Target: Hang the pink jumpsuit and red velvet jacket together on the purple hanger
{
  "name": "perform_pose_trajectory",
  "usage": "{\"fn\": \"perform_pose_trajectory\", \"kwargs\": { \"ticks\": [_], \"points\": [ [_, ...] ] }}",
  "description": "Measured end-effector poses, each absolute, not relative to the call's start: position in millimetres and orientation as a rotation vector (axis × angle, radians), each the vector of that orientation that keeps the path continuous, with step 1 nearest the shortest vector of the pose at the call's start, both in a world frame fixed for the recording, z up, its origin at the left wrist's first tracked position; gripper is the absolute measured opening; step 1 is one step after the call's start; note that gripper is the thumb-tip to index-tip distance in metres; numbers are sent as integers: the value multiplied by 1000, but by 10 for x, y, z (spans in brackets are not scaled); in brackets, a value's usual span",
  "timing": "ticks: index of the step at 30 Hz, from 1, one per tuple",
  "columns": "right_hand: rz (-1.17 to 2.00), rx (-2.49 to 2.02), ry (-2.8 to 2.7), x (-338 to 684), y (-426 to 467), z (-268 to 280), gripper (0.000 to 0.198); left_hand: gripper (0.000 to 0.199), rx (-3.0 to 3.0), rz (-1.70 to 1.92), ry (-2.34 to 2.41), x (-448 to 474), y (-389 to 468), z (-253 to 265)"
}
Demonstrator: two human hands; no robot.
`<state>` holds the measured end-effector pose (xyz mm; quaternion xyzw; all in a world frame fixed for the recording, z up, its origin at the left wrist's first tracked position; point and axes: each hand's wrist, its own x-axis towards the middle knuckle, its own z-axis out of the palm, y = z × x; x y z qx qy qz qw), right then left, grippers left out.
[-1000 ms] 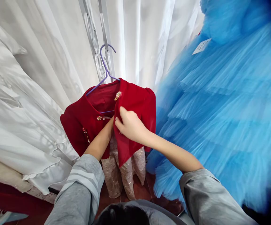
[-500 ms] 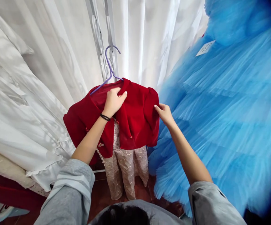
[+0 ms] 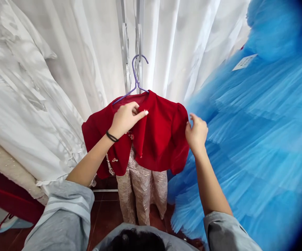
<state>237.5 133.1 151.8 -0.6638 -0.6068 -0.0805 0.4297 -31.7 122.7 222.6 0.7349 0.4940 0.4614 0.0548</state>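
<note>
Left grip pinches red jacket collar | right grip holds shoulder

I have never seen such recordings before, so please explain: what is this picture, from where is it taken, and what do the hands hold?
The camera sits on a person's head and looks down, so both arms belong to that person. The left hand grips the collar of a red velvet jacket hanging on a purple hanger. The right hand holds the jacket's shoulder edge. A pale glittery skirt hangs beneath. White curtains hang behind; a blue tulle dress is at the right.
</note>
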Motion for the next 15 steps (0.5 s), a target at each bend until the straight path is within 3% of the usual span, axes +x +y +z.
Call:
{"fn": "perform_pose_trajectory", "kwargs": {
  "ticks": [4,7,11,15],
  "points": [
    [-309,-1331,-1521,1724,1327,2037,47,22,2233,1659,2085,-667,1076,2385],
    [-289,-1281,-1667,1230,1431,2180,55,28,2254,1414,2392,-792,1083,2364],
    [-253,-1316,-1799,1168,1607,2181,53,27,2307,1247,2339,-987,1139,2368],
    [-88,-1301,-1955,1578,1855,2435,46,17,2254,1179,2070,-1208,1296,2717]
  ]
}}
